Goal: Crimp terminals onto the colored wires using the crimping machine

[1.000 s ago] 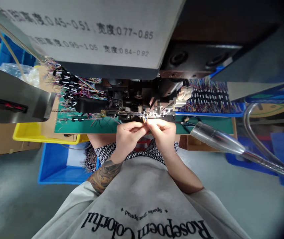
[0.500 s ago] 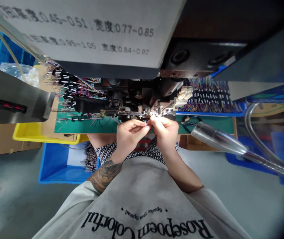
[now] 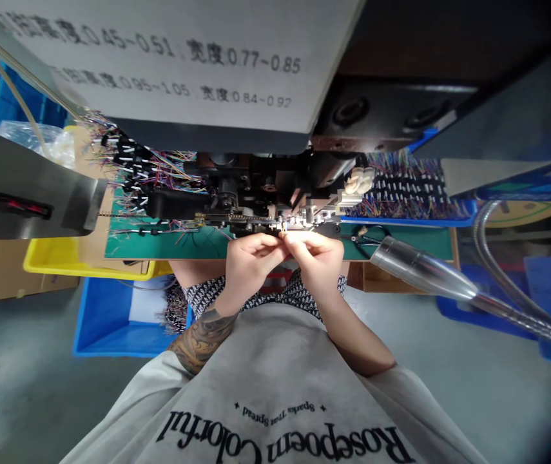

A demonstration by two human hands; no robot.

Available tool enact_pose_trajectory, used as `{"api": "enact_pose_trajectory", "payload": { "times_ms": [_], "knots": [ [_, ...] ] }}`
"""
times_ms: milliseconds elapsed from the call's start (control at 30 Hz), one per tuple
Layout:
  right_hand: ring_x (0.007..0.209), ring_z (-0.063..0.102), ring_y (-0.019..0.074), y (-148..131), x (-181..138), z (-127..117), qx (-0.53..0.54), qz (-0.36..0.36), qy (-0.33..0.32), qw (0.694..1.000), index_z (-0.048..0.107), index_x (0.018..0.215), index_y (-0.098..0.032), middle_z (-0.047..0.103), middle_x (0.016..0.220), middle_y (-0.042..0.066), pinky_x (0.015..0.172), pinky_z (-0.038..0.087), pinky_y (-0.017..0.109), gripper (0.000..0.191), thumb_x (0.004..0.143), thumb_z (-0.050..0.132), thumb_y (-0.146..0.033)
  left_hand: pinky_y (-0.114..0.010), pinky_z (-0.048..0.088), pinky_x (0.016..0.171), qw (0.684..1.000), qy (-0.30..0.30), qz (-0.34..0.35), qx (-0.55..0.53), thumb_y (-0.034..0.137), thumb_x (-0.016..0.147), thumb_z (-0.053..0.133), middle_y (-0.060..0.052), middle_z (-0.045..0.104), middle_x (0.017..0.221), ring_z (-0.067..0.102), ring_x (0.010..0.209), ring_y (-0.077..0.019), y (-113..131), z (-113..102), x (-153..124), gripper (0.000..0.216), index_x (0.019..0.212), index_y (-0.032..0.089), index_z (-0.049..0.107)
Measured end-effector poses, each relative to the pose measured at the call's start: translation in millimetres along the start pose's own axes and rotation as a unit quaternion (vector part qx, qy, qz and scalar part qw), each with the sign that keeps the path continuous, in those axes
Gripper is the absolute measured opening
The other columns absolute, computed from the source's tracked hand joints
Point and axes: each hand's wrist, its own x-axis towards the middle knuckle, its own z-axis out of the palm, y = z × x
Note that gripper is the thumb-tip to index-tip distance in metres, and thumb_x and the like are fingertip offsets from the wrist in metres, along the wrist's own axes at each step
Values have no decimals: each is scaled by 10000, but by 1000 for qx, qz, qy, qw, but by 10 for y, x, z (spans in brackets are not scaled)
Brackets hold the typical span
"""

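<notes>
My left hand (image 3: 249, 261) and my right hand (image 3: 320, 256) meet fingertip to fingertip at the front of a dark crimping machine (image 3: 260, 187). Both pinch a thin wire (image 3: 283, 231) with a small bright tip, held just under the machine's metal jaw. The fingers of both hands are curled tight. A strip of small terminals (image 3: 236, 220) runs in from the left toward the jaw. The green mat (image 3: 159, 245) lies under the machine.
Bundles of coloured wires lie on the left (image 3: 130, 164) and on the right (image 3: 401, 187). A grey sign with printed numbers (image 3: 169, 58) hangs overhead. A silver lamp head on a flexible neck (image 3: 425, 270) juts in from the right. A yellow bin (image 3: 77, 258) and a blue crate (image 3: 115, 322) stand below left.
My right hand rose to the jaw half a second ago, then dropped back a little; both hands keep pinching the wire at the same spot.
</notes>
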Motion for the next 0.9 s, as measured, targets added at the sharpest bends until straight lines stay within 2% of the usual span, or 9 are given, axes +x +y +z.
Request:
{"api": "enact_pose_trajectory", "payload": {
  "times_ms": [133, 300, 467, 633, 767, 833, 900],
  "knots": [
    [510, 537, 114, 3, 5, -19, 0, 9, 40, 999, 829, 741, -209, 619, 538, -14, 505, 469, 258, 211, 853, 728, -356, -272, 676, 698, 1000, 3, 9, -14, 298, 786, 862, -28, 815, 803, 784, 724, -167, 2, 15, -6, 132, 800, 192, 785],
    [550, 604, 131, 34, 49, -28, 37, 46, 13, 998, 808, 702, -197, 647, 569, 4, 544, 517, 272, 284, 866, 752, -422, -278, 683, 728, 999, 8, 29, -15, 268, 769, 858, -30, 807, 806, 783, 741, -162, -7, 27, -12, 127, 790, 190, 759],
    [561, 613, 148, 45, 82, -16, 51, 62, 13, 997, 812, 714, -206, 558, 489, -21, 569, 530, 285, 287, 856, 779, -453, -269, 671, 730, 999, 16, 35, 0, 291, 805, 842, -33, 791, 817, 768, 759, -154, 2, 13, -11, 138, 792, 187, 752],
    [540, 562, 128, 38, 71, 4, 54, 71, 17, 996, 842, 770, -209, 637, 565, 4, 518, 471, 270, 259, 852, 771, -444, -266, 658, 700, 999, 23, 28, 12, 359, 842, 830, -38, 791, 829, 759, 756, -160, -34, -6, -11, 183, 812, 192, 762],
    [479, 452, 93, 12, 37, 8, 55, 75, -11, 996, 864, 858, -202, 569, 515, -29, 483, 398, 247, 245, 859, 749, -418, -277, 661, 677, 999, 33, 7, 11, 358, 826, 837, -33, 795, 786, 766, 709, -171, -38, -4, -11, 191, 815, 184, 759],
    [507, 482, 104, -2, 20, 0, 39, 59, -21, 997, 864, 858, -207, 580, 525, -28, 504, 422, 253, 214, 846, 760, -393, -278, 658, 663, 999, 30, 1, 13, 336, 816, 834, -35, 796, 770, 769, 698, -178, -21, 0, -9, 177, 804, 178, 755],
    [575, 566, 129, -10, 7, -9, 22, 38, -26, 999, 864, 852, -217, 658, 591, -8, 550, 479, 270, 175, 829, 783, -370, -277, 656, 660, 1000, 22, 4, 15, 303, 799, 831, -39, 799, 774, 772, 701, -182, -1, 7, -4, 152, 794, 175, 748]
  ]
}}
